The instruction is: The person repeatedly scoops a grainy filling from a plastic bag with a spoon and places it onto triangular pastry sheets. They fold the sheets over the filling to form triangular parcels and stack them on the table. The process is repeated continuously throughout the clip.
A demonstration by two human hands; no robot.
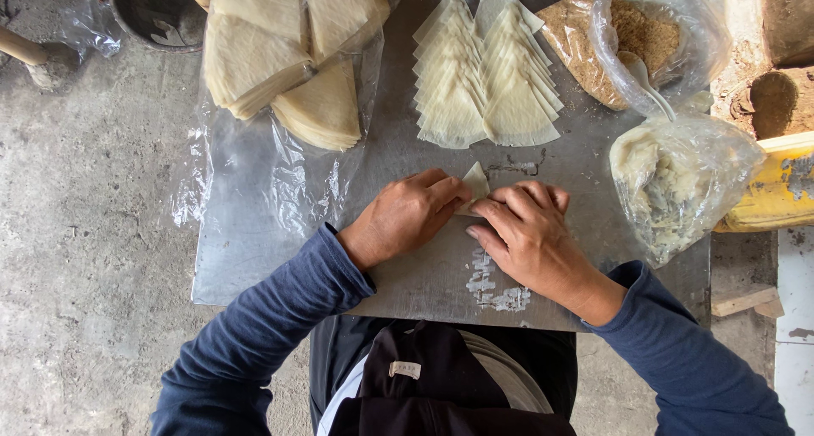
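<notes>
Both hands work at the centre of the metal counter (254,258). The left hand (405,217) and the right hand (530,237) meet fingertip to fingertip and together pinch a small folded dough wrapper (476,184), whose pale tip shows just above the fingers. The wrapper rests on the counter surface.

At 12 o'clock from the hands lie two overlapping rows of triangular wrappers (485,80). At 10 o'clock, stacks of quarter-round sheets (284,54) sit on clear plastic film (280,181). At 2 o'clock, an open bag of brown crumbly filling (644,37) holds a spoon (644,81). At 3 o'clock, a clear bag of pale paste (674,181) stands beside a yellow container (776,186). White paste smears (492,287) mark the counter at 6 o'clock.
</notes>
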